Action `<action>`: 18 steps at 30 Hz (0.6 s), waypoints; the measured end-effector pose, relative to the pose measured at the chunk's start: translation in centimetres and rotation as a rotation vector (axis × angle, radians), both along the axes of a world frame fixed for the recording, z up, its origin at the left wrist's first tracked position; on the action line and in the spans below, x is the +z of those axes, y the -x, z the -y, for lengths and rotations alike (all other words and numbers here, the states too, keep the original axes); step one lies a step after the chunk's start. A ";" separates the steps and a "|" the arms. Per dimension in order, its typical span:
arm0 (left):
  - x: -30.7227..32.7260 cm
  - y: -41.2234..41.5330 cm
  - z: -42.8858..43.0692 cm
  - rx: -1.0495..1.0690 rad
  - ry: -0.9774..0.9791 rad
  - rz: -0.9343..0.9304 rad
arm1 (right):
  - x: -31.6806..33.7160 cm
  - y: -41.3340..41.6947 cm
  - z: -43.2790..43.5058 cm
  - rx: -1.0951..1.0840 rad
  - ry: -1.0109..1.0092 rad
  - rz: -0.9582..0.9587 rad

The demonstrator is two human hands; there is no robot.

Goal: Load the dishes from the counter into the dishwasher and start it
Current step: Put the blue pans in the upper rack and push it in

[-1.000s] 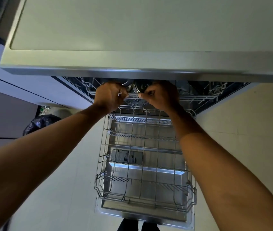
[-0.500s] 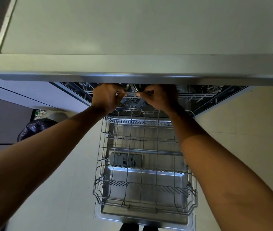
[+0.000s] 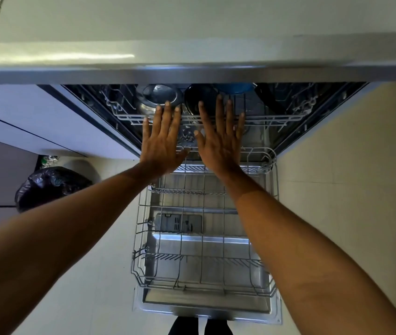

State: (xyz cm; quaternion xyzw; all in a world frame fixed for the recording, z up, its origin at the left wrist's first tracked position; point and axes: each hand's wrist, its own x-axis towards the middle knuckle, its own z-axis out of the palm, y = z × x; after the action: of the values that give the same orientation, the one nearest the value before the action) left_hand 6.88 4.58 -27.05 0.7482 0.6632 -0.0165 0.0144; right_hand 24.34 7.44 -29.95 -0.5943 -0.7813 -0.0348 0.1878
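Note:
The dishwasher stands open below the counter [image 3: 192,52]. Its upper rack [image 3: 286,118] sits mostly inside the machine and carries a steel bowl [image 3: 158,95], a dark pan [image 3: 193,102] and a blue dish [image 3: 235,88]. My left hand [image 3: 162,139] and my right hand [image 3: 221,139] are flat, fingers spread, against the front of that rack, holding nothing. The lower rack [image 3: 141,238] is pulled out over the open door [image 3: 206,310] and holds no dishes.
A black bin bag [image 3: 49,187] sits on the floor to the left of the door. Pale tiled floor [image 3: 349,189] lies to the right. My feet [image 3: 199,326] show just behind the door's edge.
Both hands were curled on the upper rack's front rail; now they are open and flat against it. The view has tilted, showing more of the rack's contents.

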 end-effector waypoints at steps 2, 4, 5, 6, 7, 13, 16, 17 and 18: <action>-0.2 0.0 -0.1 0.011 0.033 -0.019 | -0.4 -0.4 0.2 0.023 0.035 0.017; -0.6 0.0 -0.4 0.016 0.066 -0.046 | -0.6 -0.5 0.1 0.014 0.059 0.043; -0.5 0.0 -0.6 0.024 0.090 -0.057 | -0.6 -0.3 -0.1 0.006 0.075 0.049; -0.4 -0.2 -0.7 0.028 0.119 -0.061 | -0.5 -0.2 -0.2 -0.002 0.102 0.049; -0.2 -0.2 -1.0 0.031 0.143 -0.067 | -0.4 -0.2 -0.3 -0.005 0.128 0.050; 1.9 -0.4 -1.3 0.038 0.247 -0.085 | 1.1 0.1 -0.2 0.021 0.265 0.019; 3.1 -0.2 -1.2 0.057 0.267 0.049 | 2.9 -0.2 -0.1 0.061 0.372 0.020; 3.7 -0.2 -0.8 0.071 0.245 0.136 | 3.5 -0.4 0.1 0.079 0.396 -0.009; 4.5 -0.4 -0.1 0.093 0.221 0.238 | 4.2 -0.5 0.6 0.084 0.436 -0.085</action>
State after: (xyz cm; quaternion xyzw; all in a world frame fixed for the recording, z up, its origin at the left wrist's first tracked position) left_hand 7.26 4.63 -22.52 0.7072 0.6849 0.0002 0.1755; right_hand 24.84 6.87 -25.76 -0.5886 -0.7858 0.1678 0.0889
